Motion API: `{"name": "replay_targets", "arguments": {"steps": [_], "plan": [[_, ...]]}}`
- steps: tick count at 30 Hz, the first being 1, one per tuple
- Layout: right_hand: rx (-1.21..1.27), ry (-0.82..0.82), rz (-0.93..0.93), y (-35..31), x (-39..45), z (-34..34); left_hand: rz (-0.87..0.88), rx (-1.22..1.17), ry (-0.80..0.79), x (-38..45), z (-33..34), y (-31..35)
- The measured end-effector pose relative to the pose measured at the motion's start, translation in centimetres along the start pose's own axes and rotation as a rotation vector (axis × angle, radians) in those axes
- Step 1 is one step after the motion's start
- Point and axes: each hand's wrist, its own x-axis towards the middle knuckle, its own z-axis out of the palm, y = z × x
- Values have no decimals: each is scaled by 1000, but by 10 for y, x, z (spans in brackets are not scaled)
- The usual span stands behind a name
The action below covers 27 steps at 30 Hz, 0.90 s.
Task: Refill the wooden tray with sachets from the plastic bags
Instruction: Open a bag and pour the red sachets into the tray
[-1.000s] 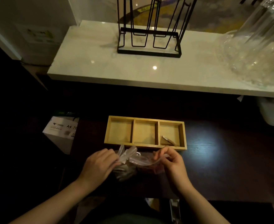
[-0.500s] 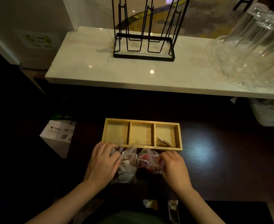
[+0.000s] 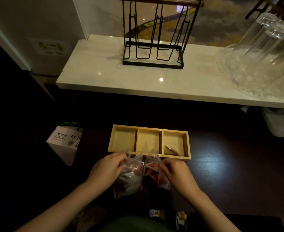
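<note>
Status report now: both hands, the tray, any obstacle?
Left hand and right hand each grip clear plastic bags of sachets. Three-compartment wooden tray just beyond: one sachet in right compartment, others bare. Nothing in between.

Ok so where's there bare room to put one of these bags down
The dark table is bare to the right of the wooden tray and the right hand. The pale shelf is bare left of the black wire rack. It is crowded just in front of the tray, where both hands, left hand included, grip the plastic bags.
</note>
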Motion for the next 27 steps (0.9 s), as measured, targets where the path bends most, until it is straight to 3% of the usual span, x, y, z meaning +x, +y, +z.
{"name": "replay_targets", "arguments": {"steps": [4,8,12,17,21,24,25,27], "plan": [[193,-88,71,-4,-4,-12,255,324,-42,-7,24,-2],[545,-255,201,-6,-18,-40,396,418,-118,-10,42,6],[976,-292,305,-4,-33,-67,398,397,-137,7,54,8],[1247,-195,299,-2,-35,-76,320,406,-180,22,58,17],[1337,-28,304,-5,-35,-74,302,244,14,24,47,31],[1377,-22,301,-11,-33,-71,202,-202,129,18,9,62],[1354,-28,286,-15,-33,-70,157,-355,104,15,-3,75],[1241,-19,258,-29,-32,-65,71,-688,-100,7,-22,101]]}}
